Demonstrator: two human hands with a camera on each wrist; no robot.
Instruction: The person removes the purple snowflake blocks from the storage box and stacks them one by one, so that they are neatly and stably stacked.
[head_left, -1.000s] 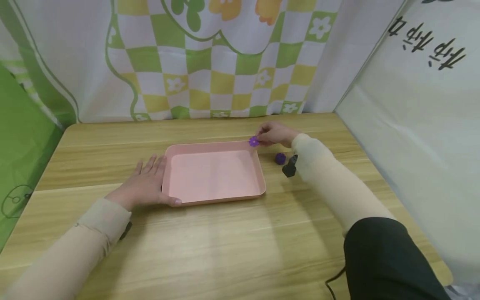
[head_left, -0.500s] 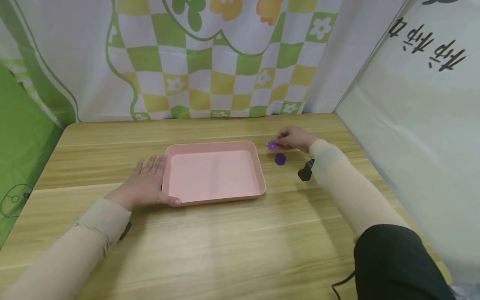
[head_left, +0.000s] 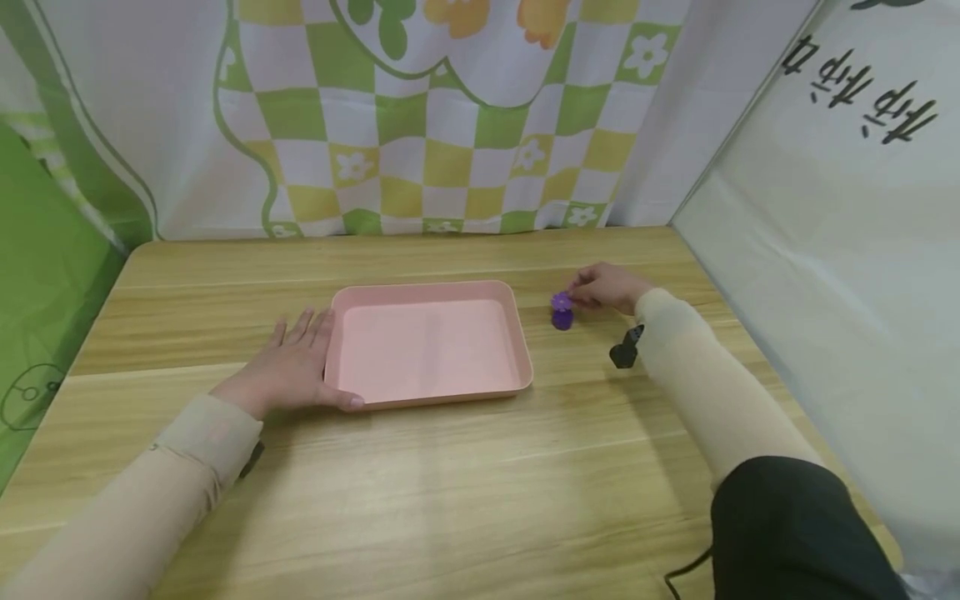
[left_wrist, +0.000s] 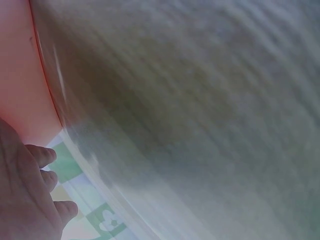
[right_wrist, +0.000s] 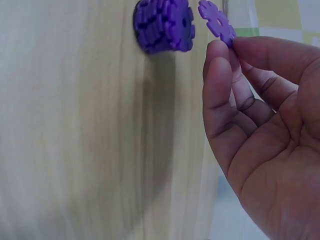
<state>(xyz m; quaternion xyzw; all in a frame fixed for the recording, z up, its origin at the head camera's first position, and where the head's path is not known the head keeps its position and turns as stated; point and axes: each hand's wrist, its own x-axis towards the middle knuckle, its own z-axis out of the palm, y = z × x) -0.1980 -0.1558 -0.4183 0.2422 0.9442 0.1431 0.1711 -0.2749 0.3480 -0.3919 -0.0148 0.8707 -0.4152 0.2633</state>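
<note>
Between thumb and fingertips my right hand (head_left: 609, 287) pinches a purple notched plastic disc (right_wrist: 218, 22) by its edge. Just beneath it on the table stands a short stack of like purple discs (right_wrist: 164, 26); in the right wrist view a small gap parts the held disc from the stack. My left hand (head_left: 288, 371) lies against the left side of a shallow pink tray (head_left: 431, 402), its fingers spread along the wall and the thumb at the near left corner. Part of the tray and of my left hand (left_wrist: 25, 190) shows in the left wrist view.
The wooden table (head_left: 420, 500) meets a checkered curtain (head_left: 450, 167) at the back and a white panel (head_left: 840, 275) on the right. A black cable (head_left: 686, 568) lies by the right sleeve. The tray is left of the disc stack.
My right hand has moved right and slightly nearer with the disc, from the tray's far right corner to above the stack. The left hand and the tray stay put.
</note>
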